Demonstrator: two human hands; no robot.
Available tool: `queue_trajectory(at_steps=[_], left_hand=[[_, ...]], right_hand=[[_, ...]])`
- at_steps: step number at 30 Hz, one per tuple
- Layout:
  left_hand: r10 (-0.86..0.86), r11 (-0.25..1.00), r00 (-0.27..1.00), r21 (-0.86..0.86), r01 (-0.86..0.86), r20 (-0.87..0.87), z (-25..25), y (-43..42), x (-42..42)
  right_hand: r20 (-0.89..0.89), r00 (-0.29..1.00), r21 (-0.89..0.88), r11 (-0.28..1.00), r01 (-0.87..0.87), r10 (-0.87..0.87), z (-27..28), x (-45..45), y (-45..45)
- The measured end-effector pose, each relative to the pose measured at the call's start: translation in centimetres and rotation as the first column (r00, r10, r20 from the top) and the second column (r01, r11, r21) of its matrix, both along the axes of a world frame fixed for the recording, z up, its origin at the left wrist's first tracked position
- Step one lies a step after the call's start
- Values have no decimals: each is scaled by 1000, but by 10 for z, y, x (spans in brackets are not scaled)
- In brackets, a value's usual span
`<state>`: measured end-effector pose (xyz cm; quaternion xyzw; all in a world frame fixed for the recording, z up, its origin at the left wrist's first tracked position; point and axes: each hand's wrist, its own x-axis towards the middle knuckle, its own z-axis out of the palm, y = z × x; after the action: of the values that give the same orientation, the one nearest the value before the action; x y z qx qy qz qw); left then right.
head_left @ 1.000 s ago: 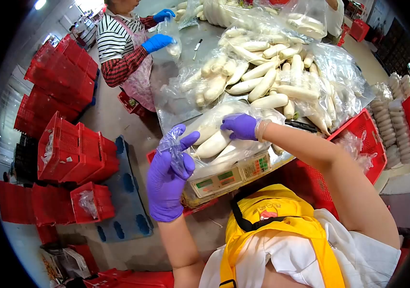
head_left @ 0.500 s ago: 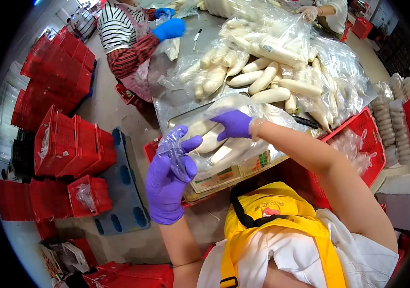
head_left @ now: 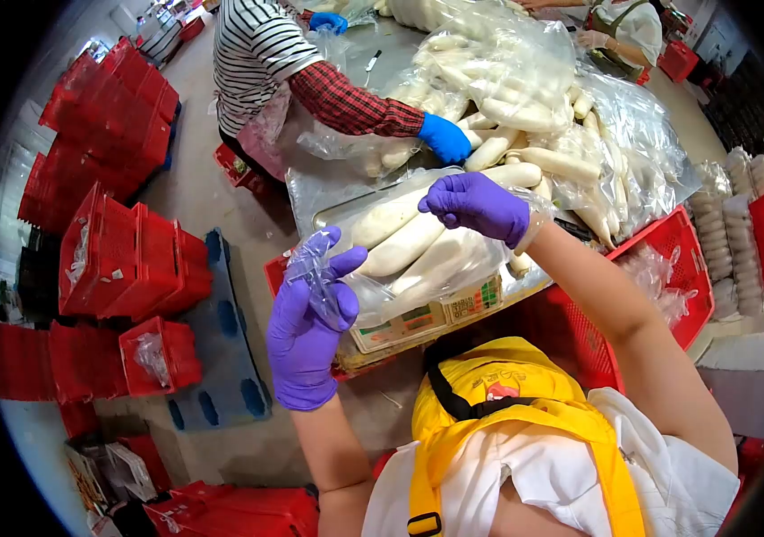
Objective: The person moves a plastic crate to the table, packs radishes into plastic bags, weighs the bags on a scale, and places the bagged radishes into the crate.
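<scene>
White radishes (head_left: 404, 246) lie in a clear plastic bag (head_left: 382, 309) on a weighing scale (head_left: 400, 333) at the table's near edge. My left hand (head_left: 306, 327), in a purple glove, is curled around crumpled clear plastic at the bag's left end. Above the bag's right end is my right hand (head_left: 480, 204), also purple-gloved. Its fingers are drawn together in a pinch; whether they grip a fold of film is too fine to see. Just beyond, a co-worker's blue-gloved hand (head_left: 444, 139) touches the radish pile (head_left: 525, 148).
More bagged radishes cover the metal table (head_left: 319, 174), with a marker (head_left: 373, 61) near its far left. A red crate (head_left: 682, 259) holding plastic film stands at the right. Stacked red crates (head_left: 100, 251) and a blue pallet (head_left: 230, 358) are on the left. Another person works at the far right.
My right hand has lifted off the radishes, moved right and closed its fingers. My left hand stays nearly in place. The co-worker's blue-gloved hand has reached across to the radish pile.
</scene>
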<state>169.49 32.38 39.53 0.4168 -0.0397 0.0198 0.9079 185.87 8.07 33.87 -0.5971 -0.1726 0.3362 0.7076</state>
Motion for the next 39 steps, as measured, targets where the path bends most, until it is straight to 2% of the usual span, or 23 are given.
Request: queue_trajectory(at_steps=[5,6,7,10,12,13,14,16,18,20,21,22,23,25,27,28,29,30,31,33,35,37,39], left_hand=[[27,998,998,-48,-29,-56,-5,4,-7],[29,998,997,-55,-33,-67,-9,6,-9],[28,998,997,-58,-32,-72,-9,4,-11],[117,991,988,-48,-122,-98,-4,2,-9],[106,988,990,-100,-115,-89,-4,-1,-10],[108,987,991,-110,-116,-80,-8,-1,-10],[55,996,994,-68,-62,-97,-11,4,-10],[0,1000,994,-19,-3,-111,-12,4,-8],[-3,1000,970,4,4,-245,-8,-1,-11],[-64,994,962,-100,38,-266,-19,3,-8],[-111,975,952,-217,49,-285,-22,3,-5],[-119,977,952,-202,63,-281,-16,3,-2],[-188,950,960,-286,124,-207,-8,5,2],[-235,913,967,-363,186,-94,8,5,22],[-112,994,993,3,112,48,27,6,41],[-107,994,993,5,107,39,36,-2,47],[-118,968,980,240,77,159,48,-14,58],[-154,889,948,457,11,277,57,-26,67],[-117,755,927,638,-150,355,59,-37,71],[-218,262,705,736,-624,675,59,-37,84],[-136,289,722,724,-626,678,47,-32,92],[136,638,981,745,-194,140,29,-26,100],[-18,767,1000,642,12,3,14,-22,107]], right_hand=[[-247,962,522,852,32,115,71,-23,-63],[-205,962,416,873,253,-181,88,-44,-93],[-85,958,331,899,286,-273,97,-54,-125],[338,933,-315,920,234,-122,70,-84,-235],[569,720,-795,491,356,398,26,-117,-300],[481,679,-835,53,548,554,3,-137,-314],[482,678,-834,51,550,555,13,-143,-304],[477,874,-879,82,470,95,43,-148,-251],[551,767,-468,639,610,-329,38,-136,-194],[610,751,-414,707,574,-253,32,-117,-135],[614,748,-464,651,601,-253,32,-107,-104],[809,588,-495,517,699,-20,-10,-85,-100],[699,708,-492,655,574,-95,1,-71,-89],[225,913,3,938,347,-339,19,-48,-71],[74,997,533,846,-17,-27,60,-15,-53],[66,998,592,805,-19,-25,85,-16,-39],[77,997,649,760,-32,-23,106,-11,-24],[351,933,543,829,-134,-79,103,6,-11],[438,897,230,972,-42,-65,128,-7,-6],[940,337,-6,986,168,-51,122,-5,5],[971,227,53,991,126,-80,109,13,10],[931,359,11,988,152,-66,76,15,23],[893,382,186,969,166,-236,66,1,44]])
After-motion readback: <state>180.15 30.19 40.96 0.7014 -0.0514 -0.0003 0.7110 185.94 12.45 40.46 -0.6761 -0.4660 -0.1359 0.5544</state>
